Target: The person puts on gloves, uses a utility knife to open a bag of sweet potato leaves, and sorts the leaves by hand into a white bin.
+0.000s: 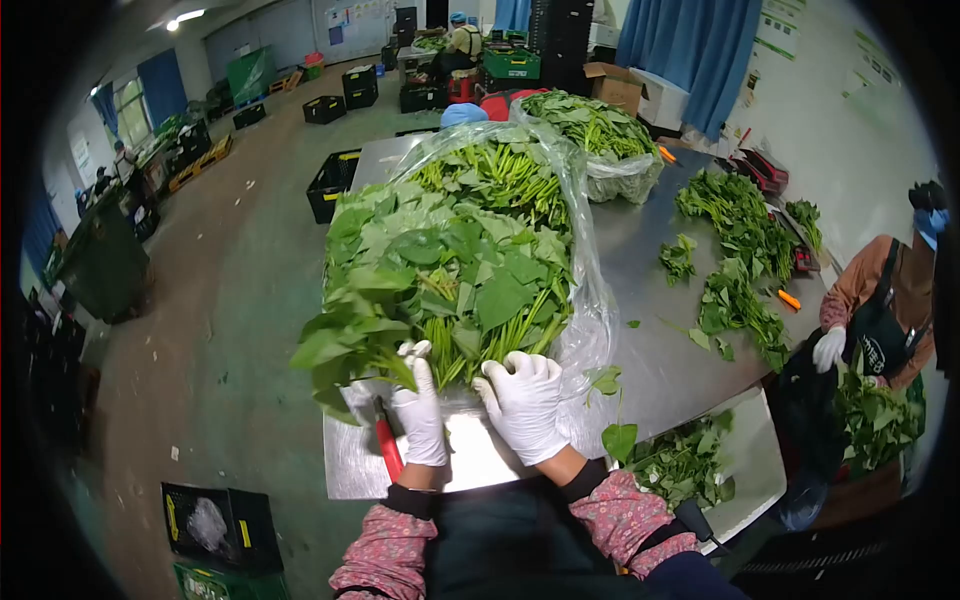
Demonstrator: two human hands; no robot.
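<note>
A: Left hand?
B: Grip pinches a leafy bunch by its stems, likely sparing leaves.
A: Right hand?
B: Curled against the pile; can't tell if pinching. Pile's on the desk, near stems facing in, likely for reach.

One head-worn view looks forward and steeply down, close above the hands (edges dark, perhaps vignetted).

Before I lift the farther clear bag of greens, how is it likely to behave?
The bag will probably sag, since its film looks thin and wrinkled. It may feel fairly heavy, being packed full. Greens heaped above its open rim could spill if it tips.
</note>
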